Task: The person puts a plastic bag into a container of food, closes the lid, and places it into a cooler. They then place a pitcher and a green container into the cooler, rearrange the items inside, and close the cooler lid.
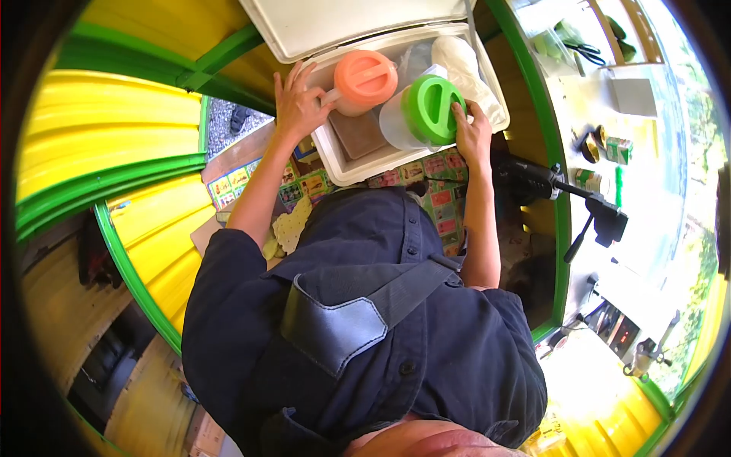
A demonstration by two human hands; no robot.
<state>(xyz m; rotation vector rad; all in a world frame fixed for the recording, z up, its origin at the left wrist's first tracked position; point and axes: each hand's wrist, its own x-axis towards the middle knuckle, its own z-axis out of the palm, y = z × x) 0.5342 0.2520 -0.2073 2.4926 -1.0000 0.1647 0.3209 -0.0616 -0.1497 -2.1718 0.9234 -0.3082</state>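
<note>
My left hand (299,105) is at the left, its thumb and index finger closed on the pale handle of a pitcher with an orange lid (366,78); its other fingers are spread. A second pitcher, with a green lid (435,110) and a clear body, tilts slightly beside it. My right hand (473,131) grips that one at the right side of its lid. Both pitchers are over the open white cooler box (352,172). Inside the cooler lie a brown flat block (361,135) and a white plastic bag (455,65).
The cooler's lid (327,23) is swung up at the far side. Right of me stands a black tripod head (544,181) by a counter (647,179) with jars, a small box (620,151) and scissors (585,52). Yellow corrugated walls (122,126) with green frames surround me.
</note>
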